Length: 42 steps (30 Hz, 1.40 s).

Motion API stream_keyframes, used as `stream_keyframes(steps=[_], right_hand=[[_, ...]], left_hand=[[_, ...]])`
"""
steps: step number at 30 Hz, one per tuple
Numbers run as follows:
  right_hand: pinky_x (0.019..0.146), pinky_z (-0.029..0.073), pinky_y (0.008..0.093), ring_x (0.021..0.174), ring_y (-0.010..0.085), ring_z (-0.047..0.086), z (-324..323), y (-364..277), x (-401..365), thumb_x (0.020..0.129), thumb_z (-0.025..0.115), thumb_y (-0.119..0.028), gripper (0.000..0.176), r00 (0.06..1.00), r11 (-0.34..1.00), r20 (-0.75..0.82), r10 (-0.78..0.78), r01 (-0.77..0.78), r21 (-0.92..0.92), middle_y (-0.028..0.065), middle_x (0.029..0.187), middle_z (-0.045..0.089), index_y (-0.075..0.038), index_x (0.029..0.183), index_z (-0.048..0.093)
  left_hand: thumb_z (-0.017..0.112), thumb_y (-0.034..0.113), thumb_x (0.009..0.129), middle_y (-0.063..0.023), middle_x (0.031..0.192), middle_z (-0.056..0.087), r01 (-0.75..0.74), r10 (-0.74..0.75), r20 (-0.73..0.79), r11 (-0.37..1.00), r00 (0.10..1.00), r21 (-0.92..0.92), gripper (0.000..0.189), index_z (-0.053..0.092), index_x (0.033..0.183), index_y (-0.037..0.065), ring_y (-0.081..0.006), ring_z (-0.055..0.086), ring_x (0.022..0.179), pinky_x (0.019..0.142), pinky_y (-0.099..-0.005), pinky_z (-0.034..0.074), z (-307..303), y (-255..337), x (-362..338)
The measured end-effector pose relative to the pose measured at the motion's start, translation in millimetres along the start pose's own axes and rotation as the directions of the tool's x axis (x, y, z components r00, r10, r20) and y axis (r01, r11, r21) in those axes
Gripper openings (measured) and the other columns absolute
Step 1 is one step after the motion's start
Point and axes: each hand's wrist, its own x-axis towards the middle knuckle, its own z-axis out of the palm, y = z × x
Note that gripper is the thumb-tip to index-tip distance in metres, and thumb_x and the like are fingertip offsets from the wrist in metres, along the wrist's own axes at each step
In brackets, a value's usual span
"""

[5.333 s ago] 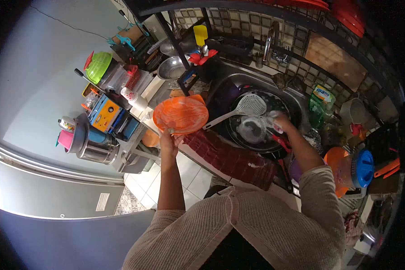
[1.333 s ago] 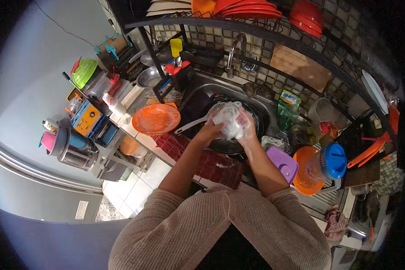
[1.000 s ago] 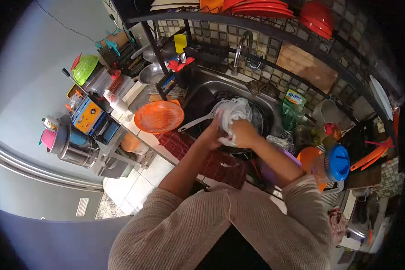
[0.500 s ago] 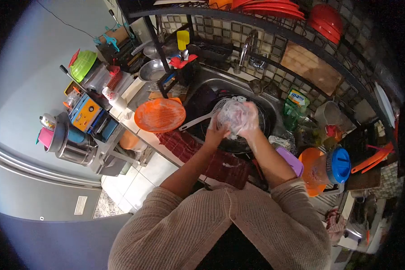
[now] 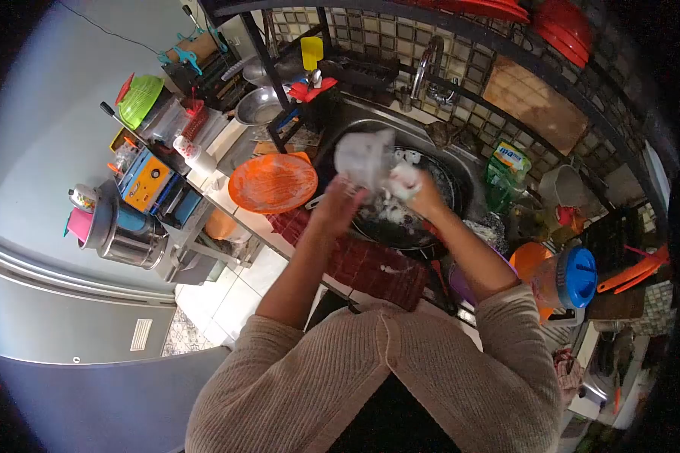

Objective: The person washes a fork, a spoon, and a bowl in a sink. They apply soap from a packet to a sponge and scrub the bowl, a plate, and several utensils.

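Over the sink, my left hand point(image 5: 343, 199) grips the lower edge of a soapy, see-through container point(image 5: 363, 156), tilted and smeared by motion. Its exact kind is hard to make out. Right beside it, my right hand point(image 5: 417, 190) is closed around something covered in white suds, which hide what it is. Below both hands sits a round dark pan point(image 5: 442, 219) with foam and water in it, inside the metal sink point(image 5: 472, 181). An orange plate point(image 5: 272, 183) streaked with suds rests on the counter to the left.
A dark red cloth point(image 5: 378, 275) hangs over the counter's front edge. The faucet point(image 5: 428, 68) rises behind the sink. On the right stand a green soap pouch point(image 5: 506, 170) and a blue-lidded jug point(image 5: 578, 277). A black rack point(image 5: 461, 98) spans overhead.
The soapy container has moved up and left, now in the left hand alone. My right hand has come away from it. The white slotted utensil is mostly covered now.
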Motion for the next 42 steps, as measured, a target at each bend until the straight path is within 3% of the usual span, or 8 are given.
stream_keyframes(steps=[5, 14, 16, 23, 29, 31, 33, 42], right_hand=[[0.060, 0.046, 0.0326, 0.064, 0.0200, 0.059, -32, 48, -7, 0.080, 0.065, -0.026, 0.023, 0.987, 0.942, -0.048, 0.152, -0.159, -0.294, 0.0070, 0.069, 0.061, -0.004, 0.084, 0.060], [0.070, 0.052, 0.0427, 0.081, 0.0318, 0.064, 5, 87, -23, 0.072, 0.064, -0.020, 0.025, 0.826, 0.420, 0.103, 0.554, -0.171, -0.891, 0.0156, 0.090, 0.065, -0.003, 0.090, 0.066], [0.070, 0.053, 0.0426, 0.082, 0.0318, 0.064, 11, 91, -20, 0.071, 0.064, -0.018, 0.026, 0.809, 0.379, 0.119, 0.576, -0.136, -0.915, 0.0155, 0.090, 0.065, -0.003, 0.091, 0.066], [0.072, 0.050, 0.0415, 0.082, 0.0288, 0.064, -8, 108, -20, 0.067, 0.067, -0.026, 0.027, 0.783, 0.423, 0.141, 0.606, -0.166, -0.891, 0.0106, 0.091, 0.066, -0.011, 0.089, 0.066], [0.070, 0.049, 0.0377, 0.081, 0.0246, 0.064, -38, 106, -33, 0.067, 0.068, -0.026, 0.030, 0.829, 0.641, 0.133, 0.544, -0.308, -0.703, 0.0098, 0.088, 0.066, -0.010, 0.092, 0.063], [0.069, 0.048, 0.0368, 0.080, 0.0235, 0.064, -57, 112, -35, 0.067, 0.068, -0.025, 0.030, 0.820, 0.689, 0.122, 0.559, -0.377, -0.619, 0.0098, 0.088, 0.066, -0.009, 0.092, 0.062], [0.077, 0.048, 0.0402, 0.089, 0.0319, 0.061, -78, 104, -38, 0.069, 0.063, -0.025, 0.031, 0.725, 0.680, 0.036, 0.688, -0.626, -0.381, 0.0154, 0.095, 0.064, -0.009, 0.096, 0.064], [0.075, 0.049, 0.0422, 0.091, 0.0310, 0.062, -24, 99, -58, 0.070, 0.061, -0.033, 0.040, 0.788, 0.483, -0.038, 0.614, -0.413, -0.772, 0.0136, 0.095, 0.064, -0.012, 0.105, 0.059]], left_hand=[[0.059, 0.006, 0.084, -0.0071, 0.100, 0.057, -0.433, 0.460, -0.013, 0.845, 0.888, 0.315, 0.031, 0.049, 0.114, 0.007, -0.0158, 0.058, 0.086, 0.075, -0.0336, 0.052, -27, 84, -23], [0.061, 0.005, 0.081, -0.0125, 0.092, 0.064, -0.122, 0.684, -0.055, 0.208, 0.728, 0.970, 0.034, 0.052, 0.113, 0.010, -0.0192, 0.063, 0.073, 0.061, -0.0308, 0.054, -52, 153, -48], [0.063, 0.011, 0.078, -0.0164, 0.090, 0.064, -0.094, 0.727, 0.331, -0.347, 0.602, 0.933, 0.035, 0.054, 0.111, 0.012, -0.0283, 0.064, 0.071, 0.064, -0.0373, 0.051, -75, 153, -34], [0.062, 0.031, 0.078, -0.0154, 0.106, 0.061, 0.323, 0.668, -0.076, -0.254, 0.740, 0.912, 0.035, 0.056, 0.111, 0.022, -0.0332, 0.059, 0.095, 0.075, -0.0435, 0.047, -29, 142, -46], [0.063, 0.029, 0.076, -0.0110, 0.125, 0.050, 0.299, 0.741, 0.387, -0.606, 0.549, 0.737, 0.040, 0.055, 0.115, 0.023, -0.0326, 0.048, 0.114, 0.084, -0.0518, 0.041, 1, 101, -52], [0.064, 0.026, 0.075, -0.0114, 0.116, 0.055, 0.058, 0.621, 0.560, -0.697, 0.549, 0.715, 0.035, 0.058, 0.109, 0.018, -0.0328, 0.052, 0.105, 0.082, -0.0476, 0.044, 8, 73, -43], [0.063, 0.022, 0.075, -0.0125, 0.104, 0.059, -0.447, 0.466, 0.535, -0.294, 0.705, 0.845, 0.025, 0.061, 0.099, 0.013, -0.0321, 0.057, 0.095, 0.078, -0.0431, 0.046, 14, 35, -27], [0.060, 0.023, 0.081, -0.0155, 0.094, 0.064, -0.494, -0.012, 0.524, -0.357, 0.851, 0.793, 0.026, 0.061, 0.105, 0.013, -0.0343, 0.062, 0.084, 0.073, -0.0417, 0.049, -7, -69, -13]])
